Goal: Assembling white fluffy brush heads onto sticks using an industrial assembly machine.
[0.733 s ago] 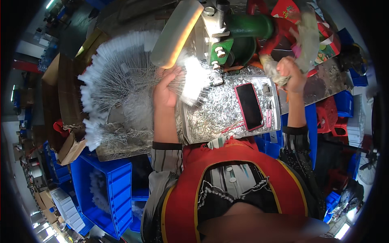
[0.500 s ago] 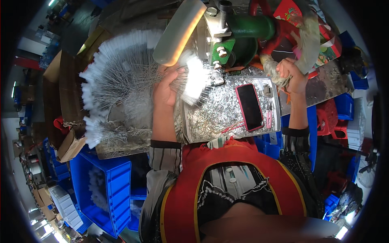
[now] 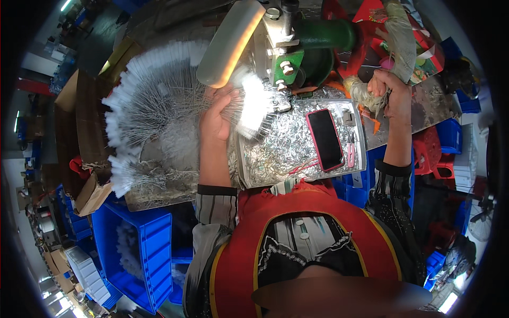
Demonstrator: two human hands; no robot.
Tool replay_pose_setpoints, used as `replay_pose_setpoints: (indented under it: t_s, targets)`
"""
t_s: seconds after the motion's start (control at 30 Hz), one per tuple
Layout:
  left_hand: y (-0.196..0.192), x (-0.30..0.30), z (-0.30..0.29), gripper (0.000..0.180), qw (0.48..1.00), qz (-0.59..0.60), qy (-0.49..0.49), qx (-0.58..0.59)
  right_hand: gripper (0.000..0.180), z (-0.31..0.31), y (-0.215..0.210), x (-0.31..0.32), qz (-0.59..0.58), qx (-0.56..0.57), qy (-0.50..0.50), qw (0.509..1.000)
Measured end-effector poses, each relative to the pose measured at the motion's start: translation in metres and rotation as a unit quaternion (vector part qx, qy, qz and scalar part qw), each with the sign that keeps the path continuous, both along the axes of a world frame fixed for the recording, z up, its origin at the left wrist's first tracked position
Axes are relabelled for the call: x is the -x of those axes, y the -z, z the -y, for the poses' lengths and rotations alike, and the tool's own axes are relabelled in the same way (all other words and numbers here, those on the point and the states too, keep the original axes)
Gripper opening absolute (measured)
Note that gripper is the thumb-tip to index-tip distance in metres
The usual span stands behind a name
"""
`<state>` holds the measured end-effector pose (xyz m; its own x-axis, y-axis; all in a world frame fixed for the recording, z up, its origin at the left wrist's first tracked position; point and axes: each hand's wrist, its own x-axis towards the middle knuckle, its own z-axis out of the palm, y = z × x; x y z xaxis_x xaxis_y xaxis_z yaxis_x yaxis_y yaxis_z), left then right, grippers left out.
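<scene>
Hundreds of white-tipped wire brushes [image 3: 154, 100] fan across the left of the tabletop [image 3: 159, 188] — the biggest mass in view, stems converging toward the middle. Next in size, the green press machine [image 3: 313, 47] sits at top centre, w/ a pale cylindrical guard [image 3: 230, 42] slanting over it. Below it lies a tray of metal shavings [image 3: 286, 151], a dark phone in a red case [image 3: 325, 139] lying on the tray's right part. A blue bin [image 3: 140, 249] stands lower left.

Left hand [image 3: 216, 114] is closed round a small bundle of brushes [image 3: 253, 106]: white tips point right, toward the machine's jaw area, long axis roughly horizontal, so the bundle lies just right of the hand and just below-left of the machine. This hand is the nearer one to the machine's mouth.

Right hand [image 3: 389, 93] is clenched on the wrapped lever handle [image 3: 371, 95] at right — well apart from the bundle.
</scene>
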<state>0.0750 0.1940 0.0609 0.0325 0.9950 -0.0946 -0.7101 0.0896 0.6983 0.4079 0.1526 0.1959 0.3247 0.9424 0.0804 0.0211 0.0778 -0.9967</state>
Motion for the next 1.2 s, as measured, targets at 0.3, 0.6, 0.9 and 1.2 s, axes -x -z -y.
replay_pose_setpoints:
  t_s: [0.3, 0.6, 0.9, 1.2]
  targets:
    - [-0.005, -0.006, 0.000, 0.052, 1.000, 0.023, -0.006, 0.006, 0.023, -0.018, 0.073, -0.008, -0.006, -0.245, -0.108, 0.963]
    - [-0.006, -0.005, 0.002, 0.053, 0.999, 0.008, -0.045, 0.008, 0.021, -0.002, 0.021, -0.006, -0.056, -0.093, -0.044, 0.993]
    - [-0.012, -0.003, -0.002, 0.052, 0.999, -0.034, -0.005, 0.024, 0.022, -0.002, 0.011, -0.010, -0.068, -0.060, -0.050, 0.995]
    - [-0.016, -0.004, -0.005, 0.050, 0.998, -0.039, 0.005, 0.049, 0.020, -0.009, 0.065, -0.010, -0.008, -0.245, -0.069, 0.967]
